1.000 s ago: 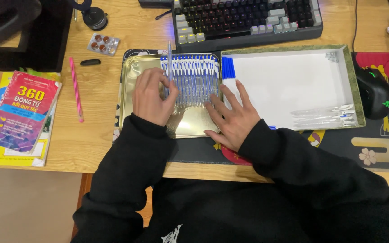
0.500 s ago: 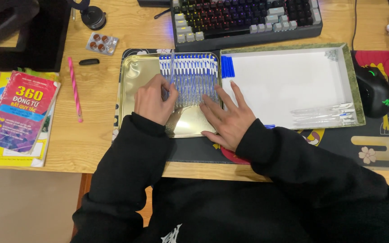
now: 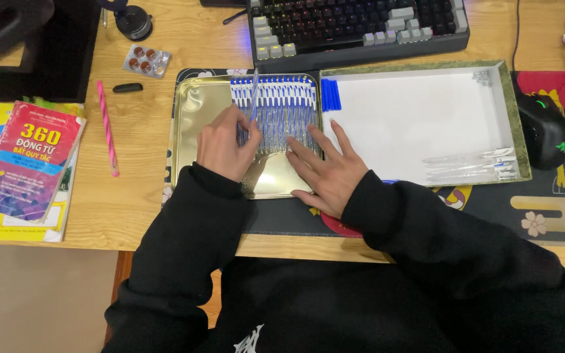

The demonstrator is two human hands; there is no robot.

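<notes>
A gold metal tray [image 3: 194, 124] lies on the desk with a row of several clear pens with blue caps [image 3: 289, 101] laid side by side in it. My left hand [image 3: 223, 144] pinches one pen [image 3: 254, 91], which stands tilted over the row. Flat and spread, my right hand [image 3: 325, 167] rests on the lower ends of the pens. To the right sits a white-lined box lid [image 3: 413, 111] with loose blue caps [image 3: 330, 93] at its left edge and a few clear pen barrels [image 3: 472, 163] at its lower right.
A keyboard [image 3: 354, 26] lies behind the tray. A black mouse [image 3: 544, 131] sits at the right on a patterned mat. On the left are a pink pencil [image 3: 107, 127], a blister pack [image 3: 146, 61], a small black object [image 3: 127, 87] and a stack of books [image 3: 24, 170].
My left hand has shifted slightly right, lifting one pen to stand over the row. My right hand has slid a little left along the pens' lower ends.
</notes>
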